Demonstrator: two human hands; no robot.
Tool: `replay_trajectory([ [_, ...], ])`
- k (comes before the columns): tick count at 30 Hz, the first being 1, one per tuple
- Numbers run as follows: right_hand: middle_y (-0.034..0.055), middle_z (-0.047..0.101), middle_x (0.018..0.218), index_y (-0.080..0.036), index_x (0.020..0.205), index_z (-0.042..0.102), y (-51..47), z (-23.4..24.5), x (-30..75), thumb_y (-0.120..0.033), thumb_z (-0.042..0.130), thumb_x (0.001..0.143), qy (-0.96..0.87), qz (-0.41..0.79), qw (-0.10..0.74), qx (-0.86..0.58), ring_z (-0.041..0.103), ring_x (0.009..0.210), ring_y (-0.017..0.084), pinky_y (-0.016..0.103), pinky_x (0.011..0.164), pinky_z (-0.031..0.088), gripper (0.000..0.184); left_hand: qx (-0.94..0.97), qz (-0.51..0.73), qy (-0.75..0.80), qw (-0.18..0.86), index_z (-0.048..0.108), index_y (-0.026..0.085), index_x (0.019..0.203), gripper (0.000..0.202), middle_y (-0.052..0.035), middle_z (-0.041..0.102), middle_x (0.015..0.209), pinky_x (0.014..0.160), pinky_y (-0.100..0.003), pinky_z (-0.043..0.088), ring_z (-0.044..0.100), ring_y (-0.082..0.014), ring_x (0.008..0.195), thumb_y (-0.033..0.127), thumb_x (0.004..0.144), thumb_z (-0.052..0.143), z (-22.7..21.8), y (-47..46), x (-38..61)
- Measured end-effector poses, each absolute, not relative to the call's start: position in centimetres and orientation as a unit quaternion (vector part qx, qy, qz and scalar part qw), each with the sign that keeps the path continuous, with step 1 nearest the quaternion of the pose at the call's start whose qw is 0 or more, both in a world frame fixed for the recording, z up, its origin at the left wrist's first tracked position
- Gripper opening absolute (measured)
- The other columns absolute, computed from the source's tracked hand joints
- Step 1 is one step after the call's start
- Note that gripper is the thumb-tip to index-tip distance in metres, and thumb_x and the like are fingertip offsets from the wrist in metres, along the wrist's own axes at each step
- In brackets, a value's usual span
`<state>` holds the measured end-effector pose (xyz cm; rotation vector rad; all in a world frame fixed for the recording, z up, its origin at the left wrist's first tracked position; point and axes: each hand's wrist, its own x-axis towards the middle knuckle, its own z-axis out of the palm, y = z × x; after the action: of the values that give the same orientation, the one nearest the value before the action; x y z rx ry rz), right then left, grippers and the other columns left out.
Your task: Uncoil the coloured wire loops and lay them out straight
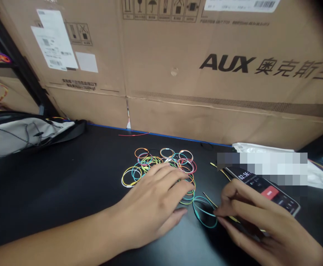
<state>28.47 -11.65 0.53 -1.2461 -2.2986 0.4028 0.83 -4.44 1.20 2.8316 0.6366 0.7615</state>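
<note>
A pile of thin coloured wire loops (132,176), in yellow, teal, orange, white and red, lies on the black table. My left hand (157,201) rests palm down over the near part of the pile with its fingers stretched out, hiding some loops. To its right, a teal wire loop (205,223) trails out from the pile's edge. The thumb and forefinger of my right hand (258,218) pinch this loop at its right side. A straight yellow wire (221,170) passes behind that hand, and another yellow piece (235,219) shows beneath its fingers.
Behind the table (67,195) stands a large cardboard box (161,55). A phone (289,201) lies beyond my right hand, beside a white plastic bag (272,147). A grey bag (19,135) sits at the left, and a red wire (133,135) lies near the box.
</note>
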Motion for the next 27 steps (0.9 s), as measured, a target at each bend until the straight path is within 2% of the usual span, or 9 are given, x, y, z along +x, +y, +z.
replay_trajectory([
  [3, 0.0016, 0.061, 0.092, -0.028, 0.096, 0.071, -12.1, 0.4, 27.7, -0.031, 0.065, 0.103, -0.759, 0.258, 0.325, -0.501, 0.065, 0.074, 0.016, 0.025, 0.062, 0.057, 0.010, 0.934, 0.288, 0.198, 0.077, 0.057, 0.017, 0.137, 0.040, -0.0120, 0.064, 0.140, 0.113, -0.046, 0.044, 0.060, -0.0273, 0.127, 0.029, 0.101, 0.067, 1.4, -4.9, 0.8],
  [5, -0.0022, 0.059, 0.073, -0.026, 0.088, 0.070, -12.3, 0.3, 26.9, -0.042, 0.073, 0.098, -0.643, 0.416, 0.375, -0.522, 0.059, 0.055, 0.012, 0.020, 0.044, 0.051, 0.019, 0.929, 0.323, 0.173, 0.055, 0.058, 0.018, 0.137, 0.036, -0.0134, 0.063, 0.142, 0.108, -0.044, 0.044, 0.062, -0.0267, 0.124, 0.028, 0.103, 0.064, 1.5, -5.4, 0.8],
  [7, -0.0059, 0.057, 0.059, -0.023, 0.082, 0.066, -12.3, 0.3, 26.1, -0.052, 0.083, 0.088, -0.513, 0.566, 0.392, -0.513, 0.053, 0.041, 0.009, 0.017, 0.033, 0.046, 0.034, 0.926, 0.350, 0.139, 0.021, 0.064, 0.020, 0.126, 0.023, -0.0102, 0.068, 0.134, 0.100, -0.040, 0.043, 0.065, -0.0232, 0.112, 0.027, 0.104, 0.062, 1.5, -5.9, 1.0],
  [10, -0.0036, 0.065, 0.062, -0.020, 0.078, 0.064, -12.4, 0.0, 25.1, -0.055, 0.090, 0.080, -0.409, 0.668, 0.400, -0.475, 0.060, 0.039, 0.009, 0.018, 0.035, 0.050, 0.044, 0.922, 0.373, 0.101, 0.000, 0.069, 0.020, 0.104, 0.014, -0.0032, 0.075, 0.113, 0.082, -0.036, 0.039, 0.067, -0.0180, 0.092, 0.033, 0.103, 0.067, 1.3, -6.5, 1.6],
  [14, -0.0007, 0.071, 0.067, -0.018, 0.079, 0.063, -12.5, -0.6, 24.5, -0.051, 0.092, 0.081, -0.365, 0.724, 0.397, -0.431, 0.064, 0.043, 0.008, 0.014, 0.039, 0.050, 0.044, 0.920, 0.359, 0.129, 0.094, 0.068, 0.017, 0.098, 0.012, -0.0004, 0.075, 0.092, 0.073, -0.034, 0.037, 0.063, -0.0144, 0.077, 0.026, 0.105, 0.065, 1.0, -7.0, 2.2],
  [18, 0.0003, 0.073, 0.068, -0.018, 0.082, 0.064, -12.5, -1.0, 24.5, -0.048, 0.088, 0.086, -0.373, 0.732, 0.389, -0.417, 0.067, 0.048, 0.009, 0.013, 0.042, 0.049, 0.039, 0.886, 0.356, 0.181, 0.234, 0.069, 0.018, 0.096, 0.008, 0.0023, 0.073, 0.082, 0.076, -0.030, 0.040, 0.063, -0.0125, 0.072, 0.023, 0.101, 0.070, 0.5, -7.3, 2.4],
  [22, 0.0002, 0.071, 0.067, -0.019, 0.084, 0.063, -12.6, -0.8, 24.8, -0.053, 0.084, 0.089, -0.429, 0.702, 0.366, -0.436, 0.067, 0.047, 0.011, 0.016, 0.042, 0.051, 0.040, 0.850, 0.300, 0.231, 0.366, 0.074, 0.019, 0.091, 0.008, 0.0024, 0.075, 0.080, 0.080, -0.029, 0.044, 0.066, -0.0132, 0.073, 0.022, 0.091, 0.081, 0.7, -7.4, 2.5],
  [24, -0.0015, 0.067, 0.063, -0.021, 0.081, 0.063, -12.9, -0.5, 24.8, -0.053, 0.080, 0.092, -0.489, 0.634, 0.376, -0.467, 0.065, 0.046, 0.011, 0.019, 0.043, 0.052, 0.038, 0.820, 0.268, 0.254, 0.438, 0.077, 0.019, 0.091, 0.004, 0.0012, 0.076, 0.081, 0.079, -0.027, 0.047, 0.068, -0.0134, 0.075, 0.018, 0.090, 0.081, 1.3, -7.4, 2.5],
  [27, -0.0014, 0.064, 0.074, -0.025, 0.082, 0.067, -13.5, 0.0, 24.5, -0.041, 0.078, 0.094, -0.595, 0.411, 0.468, -0.509, 0.063, 0.051, 0.011, 0.022, 0.048, 0.055, 0.023, 0.757, 0.249, 0.291, 0.529, 0.079, 0.018, 0.092, 0.004, -0.0002, 0.076, 0.082, 0.077, -0.023, 0.050, 0.068, -0.0130, 0.078, 0.016, 0.089, 0.080, 2.4, -7.4, 2.7],
])
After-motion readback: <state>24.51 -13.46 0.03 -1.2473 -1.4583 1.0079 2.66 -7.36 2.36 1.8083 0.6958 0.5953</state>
